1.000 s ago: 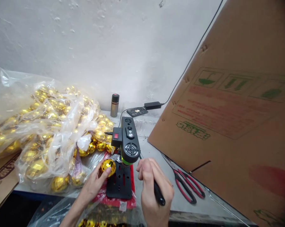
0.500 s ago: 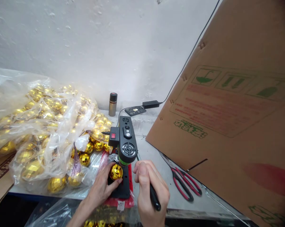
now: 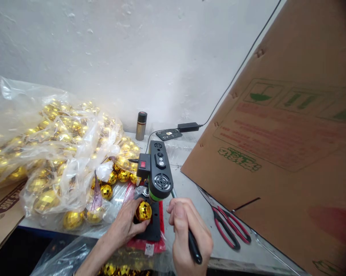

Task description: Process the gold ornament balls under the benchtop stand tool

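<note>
A small gold mirror-faceted ball is pinched between the thumb and fingers of my left hand. It sits over the black base plate, just under the front end of what looks like a small black-and-green bench drill press. My right hand is wrapped round the machine's lever, whose black grip pokes out below the fist. The ball and the machine's head are very close; whether they touch I cannot tell. A red plastic sheet lies beneath the base.
Clear plastic bags full of gold balls fill the left side. Red-handled scissors lie to the right, by a large leaning cardboard box. A bottle and a black power adapter stand near the wall.
The whole scene has shifted slightly to the right in view as my head turned. Both hands keep their grips, on the ball and on the lever, with little visible movement.
</note>
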`<state>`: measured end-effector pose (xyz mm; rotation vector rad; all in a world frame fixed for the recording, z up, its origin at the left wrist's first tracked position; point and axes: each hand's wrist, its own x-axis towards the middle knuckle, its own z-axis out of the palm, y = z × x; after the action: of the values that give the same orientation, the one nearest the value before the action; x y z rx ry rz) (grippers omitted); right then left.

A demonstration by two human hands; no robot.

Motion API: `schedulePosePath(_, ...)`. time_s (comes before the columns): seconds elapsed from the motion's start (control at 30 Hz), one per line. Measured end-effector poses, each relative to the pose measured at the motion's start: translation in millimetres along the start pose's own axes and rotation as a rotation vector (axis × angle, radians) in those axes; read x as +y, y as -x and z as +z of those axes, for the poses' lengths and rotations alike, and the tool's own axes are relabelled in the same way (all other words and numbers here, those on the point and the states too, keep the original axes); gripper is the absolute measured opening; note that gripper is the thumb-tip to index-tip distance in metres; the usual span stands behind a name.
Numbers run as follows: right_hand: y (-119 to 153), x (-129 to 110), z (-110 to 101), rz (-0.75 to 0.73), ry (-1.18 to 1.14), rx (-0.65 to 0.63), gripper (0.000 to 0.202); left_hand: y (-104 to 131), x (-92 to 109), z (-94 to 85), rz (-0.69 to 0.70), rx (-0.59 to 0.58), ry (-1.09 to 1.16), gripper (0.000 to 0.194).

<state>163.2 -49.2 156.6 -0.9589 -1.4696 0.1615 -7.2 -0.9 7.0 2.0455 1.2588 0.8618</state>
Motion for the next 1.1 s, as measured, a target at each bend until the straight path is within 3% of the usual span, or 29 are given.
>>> schedulePosePath(0.27, 2.7, 0.8, -1.5, 0.0, 0.023, -0.015, 0.029, -3.9, 2.8, 14.1, -0.015, 0.008, -0.048, 0.057)
schedulePosePath(0.43, 1.9, 2.2, -2.7, -0.005, 0.025, -0.03, 0.029, -12.5, 13.3, 18.3, -0.041, 0.046, -0.169, 0.039)
schedulePosePath(0.57, 2.5, 0.9, -2.1, 0.011, 0.019, -0.024, 0.029, -16.1, 15.8, 20.1, -0.033, 0.059, -0.165, 0.038)
schedulePosePath(0.77, 17.9, -1.7, 9.4, 0.122, -0.007, 0.111, 0.033, -12.8, 9.1, 24.8, -0.042, 0.036, -0.105, 0.042)
schedulePosePath(1.1, 50.0, 16.6, 20.4, 0.104, 0.053, 0.188, 0.034, -10.4, 7.3, 32.7, -0.034, 0.08, -0.119, 0.042)
